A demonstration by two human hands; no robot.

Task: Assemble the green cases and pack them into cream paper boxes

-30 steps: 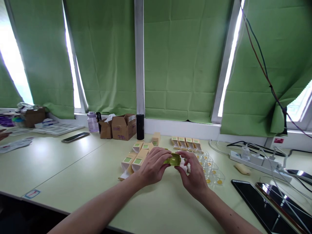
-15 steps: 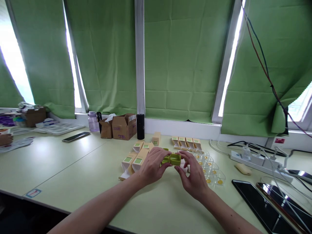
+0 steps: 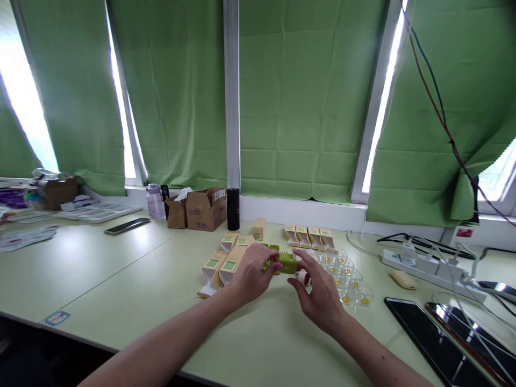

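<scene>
A small lime-green plastic case [image 3: 287,263] is pinched between the thumb and fingers of my left hand [image 3: 250,277]. Its smooth outer side faces me, and my fingers cover its left part. My right hand [image 3: 318,290] curves around its right end, thumb and index finger apart; any light fingertip contact is hard to make out. Beside my left hand lie tan cartons with green labels [image 3: 229,266], their flaps open. Just behind my right fingers is a pale, partly hidden item [image 3: 302,276]. Clear cups with yellow centres [image 3: 355,285] stand to the right.
More cartons [image 3: 308,236] line up at the back, with one upright carton [image 3: 259,229] near them. A power strip [image 3: 431,271] with cables and dark phones [image 3: 423,333] occupy the right. Cardboard boxes [image 3: 205,209], a black cylinder [image 3: 233,209] and a purple bottle [image 3: 155,201] stand at the back left.
The green case has turned in my left hand: its hollow compartment showed before, its smooth outside shows now. My right thumb and index finger have spread slightly.
</scene>
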